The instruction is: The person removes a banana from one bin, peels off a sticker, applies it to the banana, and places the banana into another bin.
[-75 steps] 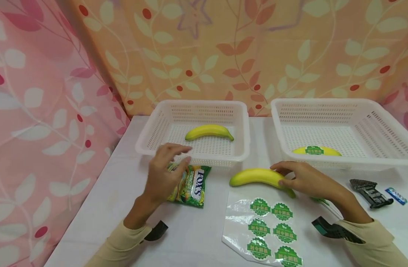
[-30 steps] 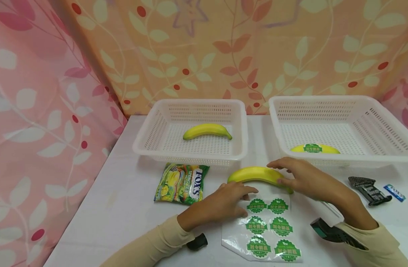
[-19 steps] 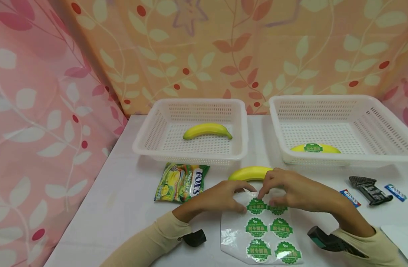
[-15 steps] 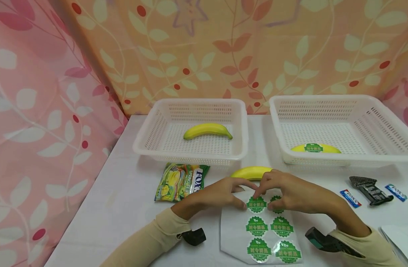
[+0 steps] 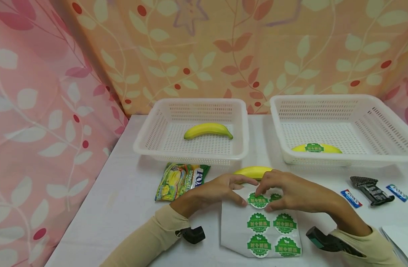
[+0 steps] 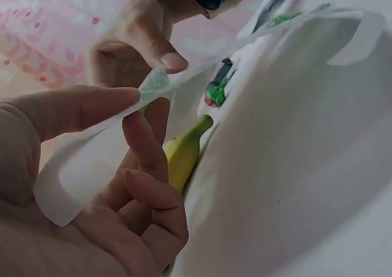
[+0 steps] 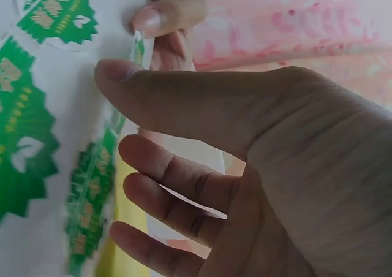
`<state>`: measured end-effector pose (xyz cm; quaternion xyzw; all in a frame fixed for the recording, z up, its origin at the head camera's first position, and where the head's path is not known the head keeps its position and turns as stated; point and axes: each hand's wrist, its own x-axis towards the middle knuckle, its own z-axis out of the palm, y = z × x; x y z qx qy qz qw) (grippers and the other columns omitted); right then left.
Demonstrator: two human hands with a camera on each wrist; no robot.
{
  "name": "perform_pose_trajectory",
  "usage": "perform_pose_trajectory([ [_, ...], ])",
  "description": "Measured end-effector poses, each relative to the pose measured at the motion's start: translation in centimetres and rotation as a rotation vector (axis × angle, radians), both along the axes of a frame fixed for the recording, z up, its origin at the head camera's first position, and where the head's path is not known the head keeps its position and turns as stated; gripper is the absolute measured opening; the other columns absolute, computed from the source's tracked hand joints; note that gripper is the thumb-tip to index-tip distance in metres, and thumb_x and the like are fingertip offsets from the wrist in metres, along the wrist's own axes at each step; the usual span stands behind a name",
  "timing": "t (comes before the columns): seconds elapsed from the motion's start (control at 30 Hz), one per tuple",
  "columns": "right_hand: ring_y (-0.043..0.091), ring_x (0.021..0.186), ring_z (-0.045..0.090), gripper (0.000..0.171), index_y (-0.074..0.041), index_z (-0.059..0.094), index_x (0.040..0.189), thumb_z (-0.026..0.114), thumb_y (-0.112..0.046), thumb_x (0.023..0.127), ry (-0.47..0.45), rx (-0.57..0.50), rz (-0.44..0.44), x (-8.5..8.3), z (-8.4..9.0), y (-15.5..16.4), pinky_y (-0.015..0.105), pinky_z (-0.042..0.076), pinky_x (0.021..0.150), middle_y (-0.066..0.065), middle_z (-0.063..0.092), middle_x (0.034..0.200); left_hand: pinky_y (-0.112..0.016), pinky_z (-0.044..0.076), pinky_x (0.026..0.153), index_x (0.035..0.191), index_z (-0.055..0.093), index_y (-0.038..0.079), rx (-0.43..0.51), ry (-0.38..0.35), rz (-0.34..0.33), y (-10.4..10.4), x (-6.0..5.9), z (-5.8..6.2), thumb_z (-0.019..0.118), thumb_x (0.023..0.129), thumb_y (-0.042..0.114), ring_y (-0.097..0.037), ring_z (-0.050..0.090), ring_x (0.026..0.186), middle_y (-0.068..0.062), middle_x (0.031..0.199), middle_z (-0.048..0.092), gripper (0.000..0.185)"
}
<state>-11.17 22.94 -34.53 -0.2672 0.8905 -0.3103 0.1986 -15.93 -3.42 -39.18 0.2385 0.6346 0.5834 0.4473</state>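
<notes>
My left hand (image 5: 215, 193) pinches the top left corner of a white sheet of round green stickers (image 5: 234, 230). In the left wrist view, the left thumb (image 6: 110, 105) presses the sheet against the fingers, and a sticker edge (image 6: 154, 79) stands up beside it. My right hand (image 5: 290, 193) bends over the top sticker row, index fingertip and thumb on either side of the upper left sticker (image 5: 257, 200). In the right wrist view, its thumb (image 7: 141, 93) hides the index finger; I cannot tell whether they pinch the sticker. Behind both hands lies a partly hidden banana (image 5: 252, 172).
A white basket (image 5: 190, 152) holds a plain banana (image 5: 207, 131). The right basket (image 5: 344, 160) holds a banana with a green sticker (image 5: 314, 148). A green candy bag (image 5: 177, 181) lies left; a black wrapped snack (image 5: 372, 191) and two small blue packets (image 5: 351, 198) lie right.
My left hand moved from above the candy bag to the sheet's corner. My right hand left the banana and came down to the top sticker row. The sheet's upper part is now raised.
</notes>
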Motion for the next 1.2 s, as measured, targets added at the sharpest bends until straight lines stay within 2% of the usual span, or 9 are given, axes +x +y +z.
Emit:
perform_pose_trajectory([
  [0.17,0.009,0.104,0.059,0.007,-0.037,0.079,0.098,0.081,-0.031,0.094,0.022,-0.050,0.045,-0.2,-0.2,0.3,0.031,0.052,0.095,-0.017,0.067,0.103,-0.033,0.041,0.114,0.145,0.065,0.028,-0.126,0.306,-0.037,0.2,0.1,-0.4,0.083,0.087,0.010,-0.012,0.050,0.140,0.016,0.154,0.052,0.063],
  [0.4,0.008,0.094,0.059,0.007,-0.034,0.078,0.093,0.082,-0.028,0.093,0.109,-0.027,-0.022,-0.3,0.1,0.9,0.029,0.051,0.085,-0.017,0.066,0.097,-0.023,0.047,0.106,0.158,0.049,0.024,-0.273,0.819,-0.165,0.9,0.9,-1.1,0.086,0.091,0.017,-0.004,0.057,0.129,0.006,0.147,0.062,0.076],
  [0.53,0.009,0.094,0.059,0.011,-0.034,0.078,0.091,0.083,-0.025,0.092,0.147,-0.031,-0.086,-0.1,0.7,1.3,0.029,0.051,0.085,-0.017,0.066,0.096,-0.024,0.042,0.114,0.158,0.048,0.020,-0.311,1.002,-0.184,1.2,1.4,-1.2,0.085,0.093,0.025,-0.006,0.053,0.137,0.006,0.149,0.061,0.075],
  [0.63,0.008,0.091,0.060,0.014,-0.032,0.079,0.091,0.083,-0.019,0.092,0.193,-0.063,-0.103,0.0,1.0,1.5,0.028,0.052,0.082,-0.017,0.068,0.095,-0.023,0.043,0.114,0.156,0.051,0.018,-0.261,1.073,-0.129,1.2,1.6,-0.9,0.082,0.095,0.034,-0.007,0.055,0.135,0.006,0.145,0.063,0.071],
  [0.73,0.005,0.087,0.062,0.015,-0.028,0.078,0.094,0.084,-0.014,0.092,0.245,-0.099,-0.116,0.0,1.1,1.5,0.027,0.054,0.080,-0.018,0.069,0.094,-0.019,0.051,0.100,0.152,0.054,0.017,-0.171,1.008,-0.029,1.3,1.8,-0.5,0.074,0.101,0.042,-0.004,0.064,0.117,0.006,0.128,0.070,0.061],
  [0.87,0.003,0.083,0.064,0.020,-0.027,0.075,0.095,0.086,-0.011,0.089,0.311,-0.147,-0.138,0.1,0.8,0.8,0.028,0.057,0.079,-0.020,0.067,0.093,-0.021,0.056,0.077,0.145,0.061,0.017,-0.082,0.711,0.097,1.2,1.8,-0.2,0.055,0.110,0.047,-0.005,0.069,0.088,0.006,0.099,0.074,0.047],
  [1.0,0.003,0.081,0.064,0.025,-0.027,0.075,0.094,0.086,-0.006,0.088,0.365,-0.206,-0.108,0.3,0.4,0.1,0.027,0.056,0.075,-0.020,0.067,0.093,-0.033,0.061,0.078,0.141,0.064,0.012,-0.036,0.478,0.205,1.1,1.7,0.2,0.048,0.113,0.043,-0.012,0.073,0.085,0.001,0.097,0.077,0.045],
  [1.1,0.004,0.082,0.063,0.025,-0.029,0.076,0.094,0.085,-0.006,0.089,0.355,-0.218,-0.079,0.3,0.1,-0.1,0.027,0.055,0.073,-0.019,0.068,0.093,-0.036,0.062,0.083,0.143,0.063,0.008,0.006,0.417,0.269,0.9,1.5,0.4,0.058,0.110,0.032,-0.016,0.074,0.089,-0.005,0.105,0.077,0.040],
  [1.2,0.004,0.086,0.063,0.024,-0.029,0.078,0.095,0.083,-0.006,0.091,0.314,-0.196,-0.064,0.2,-0.1,-0.1,0.027,0.055,0.074,-0.018,0.069,0.095,-0.029,0.060,0.082,0.144,0.062,0.007,0.038,0.425,0.308,0.8,1.5,0.5,0.068,0.104,0.020,-0.015,0.074,0.090,-0.009,0.108,0.074,0.043],
])
